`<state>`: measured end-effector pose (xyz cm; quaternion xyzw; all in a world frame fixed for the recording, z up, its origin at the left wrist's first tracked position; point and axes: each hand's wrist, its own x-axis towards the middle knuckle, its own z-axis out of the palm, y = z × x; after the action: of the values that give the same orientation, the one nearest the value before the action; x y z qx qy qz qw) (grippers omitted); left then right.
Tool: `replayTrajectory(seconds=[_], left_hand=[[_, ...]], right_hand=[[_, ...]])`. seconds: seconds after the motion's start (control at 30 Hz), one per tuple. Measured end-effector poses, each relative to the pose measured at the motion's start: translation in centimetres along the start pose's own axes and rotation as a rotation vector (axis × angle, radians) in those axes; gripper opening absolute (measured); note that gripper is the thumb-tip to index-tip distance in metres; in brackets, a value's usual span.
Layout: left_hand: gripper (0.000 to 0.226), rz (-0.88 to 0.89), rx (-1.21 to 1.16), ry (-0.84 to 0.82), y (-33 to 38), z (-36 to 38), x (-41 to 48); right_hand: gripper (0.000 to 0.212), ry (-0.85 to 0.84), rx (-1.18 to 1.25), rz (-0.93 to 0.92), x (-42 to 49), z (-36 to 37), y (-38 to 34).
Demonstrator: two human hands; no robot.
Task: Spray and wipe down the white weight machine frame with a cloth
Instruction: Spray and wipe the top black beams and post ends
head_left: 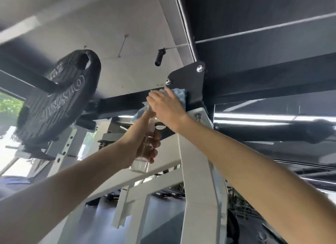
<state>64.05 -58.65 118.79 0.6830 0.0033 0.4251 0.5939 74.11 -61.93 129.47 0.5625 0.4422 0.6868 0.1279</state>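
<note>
The white frame [198, 171] rises to a black bracket plate [187, 76] at its top, where a crumpled blue cloth [179, 94] is pressed under the flat, straight-fingered right hand [167, 107], while the left hand [143, 147] curls round a clear spray bottle [140, 166] holding clear liquid.

The right hand [166, 107] lies flat on the cloth [180, 93], which is pressed against the bracket plate [189, 76] at the top of the frame upright [198, 171]. Just below and to the left, the left hand [143, 145] grips the spray bottle [139, 166] in front of the frame. A weight plate [56, 98] sits well to the left.
</note>
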Motion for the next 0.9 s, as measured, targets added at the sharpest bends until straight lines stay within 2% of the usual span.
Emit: replayTrajectory(seconds=[0.13,0.27,0.37,0.47,0.57,0.67,0.83,0.9], left_hand=[[0.055,0.009,-0.027,-0.049,1.0,0.2,0.6],[0.056,0.010,-0.028,-0.074,0.6,-0.5,1.1],[0.057,-0.007,-0.037,-0.087,-0.5,-1.7,0.9],[0.058,-0.048,-0.020,-0.081,-1.9,-2.8,0.5],[0.057,-0.071,-0.006,-0.065,-2.4,-3.2,0.5],[0.056,-0.063,-0.031,-0.056,-2.1,-2.5,0.7],[0.057,-0.039,-0.002,-0.132,-2.7,-2.0,0.5],[0.058,-0.034,-0.008,-0.124,-2.9,-2.3,0.4]], right_hand=[[0.037,0.067,0.034,0.271,3.3,-1.5,6.7],[0.040,0.114,0.069,0.337,3.7,-1.8,7.0],[0.045,0.289,0.125,0.216,-0.3,0.2,3.5],[0.042,0.390,0.155,0.051,-4.8,1.4,1.4],[0.047,0.344,0.137,-0.090,-5.4,1.7,1.0],[0.046,0.224,0.083,-0.233,-5.0,2.0,0.5],[0.045,0.238,0.156,-0.130,-8.3,1.5,1.8],[0.044,0.148,0.245,-0.166,-10.6,2.3,0.5]])
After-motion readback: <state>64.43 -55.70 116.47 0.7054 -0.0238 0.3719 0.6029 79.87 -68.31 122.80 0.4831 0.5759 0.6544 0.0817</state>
